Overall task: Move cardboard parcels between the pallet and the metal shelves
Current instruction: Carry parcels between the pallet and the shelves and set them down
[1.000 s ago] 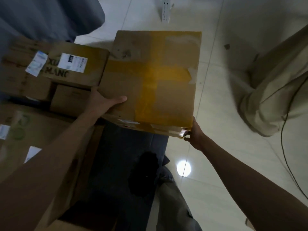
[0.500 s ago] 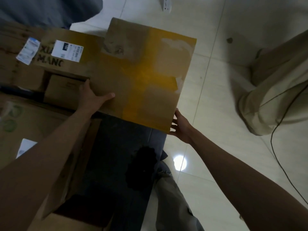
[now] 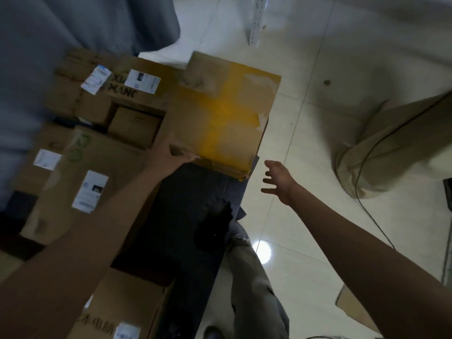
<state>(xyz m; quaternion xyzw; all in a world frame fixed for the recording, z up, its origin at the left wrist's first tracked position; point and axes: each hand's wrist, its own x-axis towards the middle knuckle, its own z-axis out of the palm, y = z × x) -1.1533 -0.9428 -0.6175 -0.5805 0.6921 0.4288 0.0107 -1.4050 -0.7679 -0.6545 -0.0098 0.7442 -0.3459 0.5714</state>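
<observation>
Yellow-taped parcel (image 3: 227,118) looks set down among stacked boxes (image 3: 80,182); left hand (image 3: 171,156) grips near edge, right hand (image 3: 277,182) off, fingers spread. Shelves unseen.

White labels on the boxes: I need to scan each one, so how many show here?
6: two on far boxes, two on left boxes, two partly visible on the nearest box. Others may be hidden.
</observation>
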